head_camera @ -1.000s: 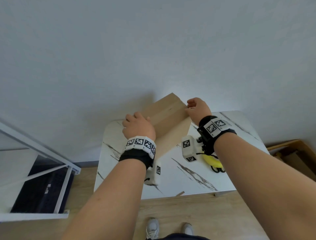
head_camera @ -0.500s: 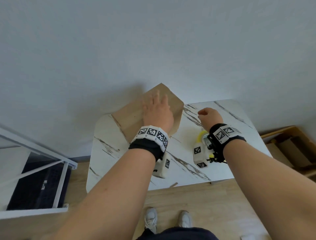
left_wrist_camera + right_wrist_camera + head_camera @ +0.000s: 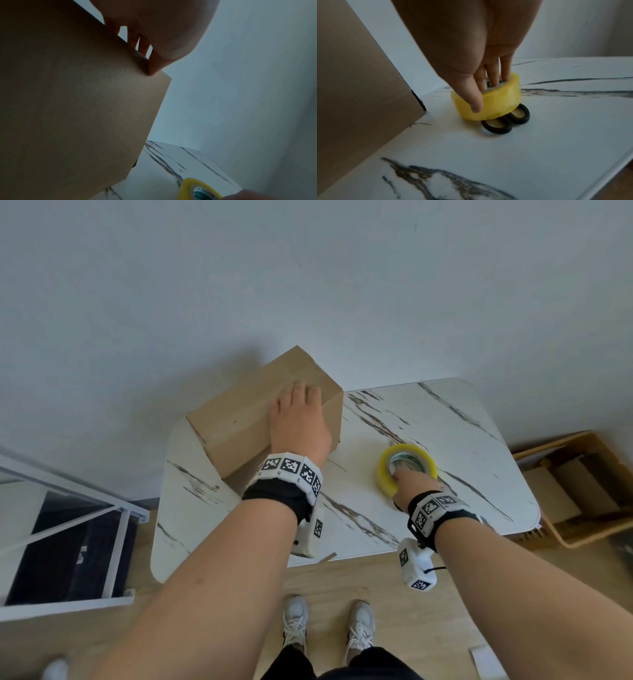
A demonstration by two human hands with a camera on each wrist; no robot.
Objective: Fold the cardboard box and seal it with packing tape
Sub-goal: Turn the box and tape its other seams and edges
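A brown cardboard box (image 3: 236,419) stands at the back left of the white marble table (image 3: 462,440), against the wall. My left hand (image 3: 299,405) lies flat on the box top with straight fingers (image 3: 154,63) that reach its far edge. A yellow roll of packing tape (image 3: 387,474) sits right of the box. My right hand (image 3: 407,482) pinches the tape roll (image 3: 498,104), thumb on the outer face and fingers inside the core. The roll looks tilted, its near edge off the table. The box wall (image 3: 359,81) is just left of it.
Black-handled scissors (image 3: 505,121) lie under the tape roll. A wooden crate (image 3: 589,440) with cardboard pieces stands on the floor right of the table. A white metal frame (image 3: 123,525) stands to the left. The wall is right behind the box.
My right hand left the box, moved right and down to the tape roll and took hold of it. My left hand went from gripping the box to lying flat on its top.
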